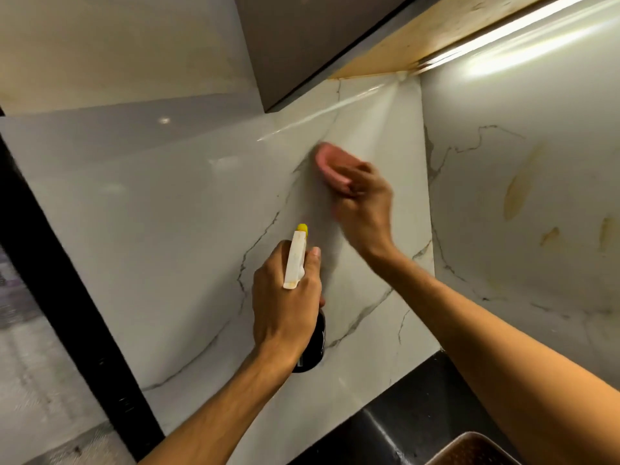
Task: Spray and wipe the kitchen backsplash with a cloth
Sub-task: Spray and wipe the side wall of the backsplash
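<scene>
The backsplash (174, 229) lies free from the black frame (67, 280) at its left edge up to the middle; there the left hand (285, 307) with the spray bottle (295, 260) stands before it, and higher the right hand (365, 213) presses the pink cloth (330, 166) on it. The upper cabinet (302, 45) closes the top; the side wall (520, 196) closes the right corner; a brown tray (476, 448) sits at the near edge of the worktop (419, 414).
</scene>
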